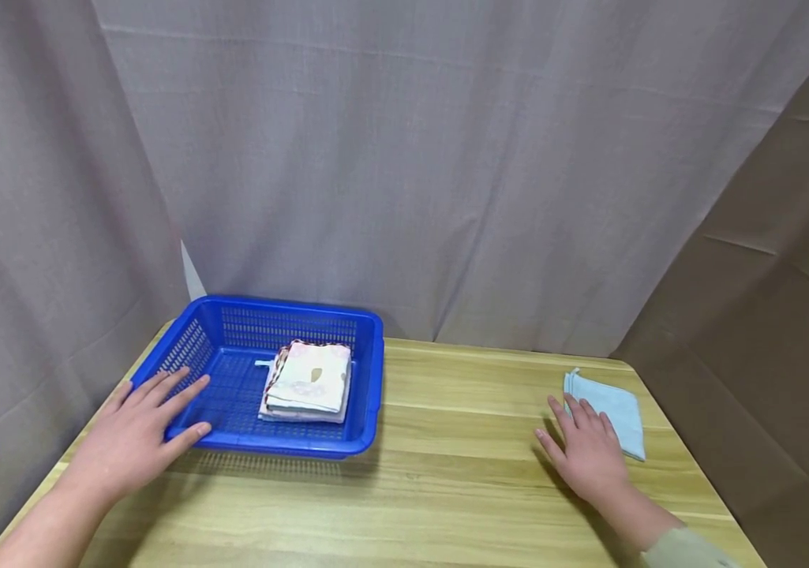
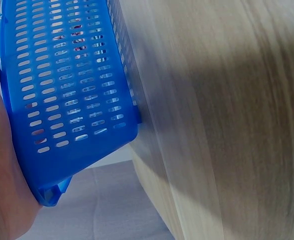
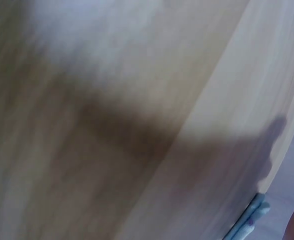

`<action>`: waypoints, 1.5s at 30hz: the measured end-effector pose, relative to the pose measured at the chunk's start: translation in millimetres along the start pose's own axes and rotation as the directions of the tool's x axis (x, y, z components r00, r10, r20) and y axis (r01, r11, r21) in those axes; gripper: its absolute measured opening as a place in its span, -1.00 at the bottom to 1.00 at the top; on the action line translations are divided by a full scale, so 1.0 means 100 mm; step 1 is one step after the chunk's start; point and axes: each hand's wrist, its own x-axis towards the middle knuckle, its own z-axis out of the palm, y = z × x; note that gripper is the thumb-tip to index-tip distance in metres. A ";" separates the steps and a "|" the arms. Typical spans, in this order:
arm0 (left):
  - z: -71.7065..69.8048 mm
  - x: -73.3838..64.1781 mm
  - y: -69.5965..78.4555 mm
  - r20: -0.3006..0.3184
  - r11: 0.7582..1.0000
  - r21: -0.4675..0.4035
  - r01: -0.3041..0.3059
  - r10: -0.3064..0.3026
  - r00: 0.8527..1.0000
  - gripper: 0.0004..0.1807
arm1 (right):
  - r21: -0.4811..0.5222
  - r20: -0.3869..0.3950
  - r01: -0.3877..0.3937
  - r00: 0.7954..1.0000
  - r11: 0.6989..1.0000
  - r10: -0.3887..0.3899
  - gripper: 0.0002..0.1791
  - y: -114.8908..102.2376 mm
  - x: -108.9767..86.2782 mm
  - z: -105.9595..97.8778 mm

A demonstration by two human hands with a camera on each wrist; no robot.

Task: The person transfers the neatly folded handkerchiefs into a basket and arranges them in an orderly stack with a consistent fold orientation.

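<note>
My left hand (image 1: 136, 434) rests on the near left corner of a blue plastic basket (image 1: 378, 371), fingers spread over its rim. The left wrist view shows that hand (image 2: 4, 165) along the rim, beside the slotted basket wall (image 2: 62, 160). Inside the basket, toward its right side, lies a stack of folded cloths (image 1: 312, 377), the top one white with a dark scalloped edge. On the right, my right hand (image 1: 585, 451) hovers with its fingers extended at a folded light blue cloth (image 1: 617, 406), partly covering it. The cloth's edge (image 3: 247, 220) shows low in the right wrist view.
The basket and blue cloth lie on a wooden table (image 1: 447, 465). A grey curtain (image 1: 411, 173) hangs behind the table, and a brown panel (image 1: 766, 331) borders its right side. A hand shadow falls across the tabletop in the right wrist view.
</note>
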 end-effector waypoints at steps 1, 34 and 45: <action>0.00 0.00 0.00 -0.001 1.000 0.001 0.000 0.000 1.000 -0.27 | 0.003 -0.004 -0.003 1.000 1.000 0.003 -0.23 0.02 0.00 -0.01; -0.01 0.00 0.00 -0.015 1.000 0.002 -0.006 0.006 1.000 -0.27 | 0.027 0.010 -0.179 0.984 0.984 0.178 -0.25 0.42 0.08 -0.08; -0.01 0.00 0.00 -0.012 1.000 -0.001 -0.002 0.002 1.000 -0.27 | 0.032 0.062 -0.272 0.961 0.962 0.270 -0.15 0.60 0.09 -0.06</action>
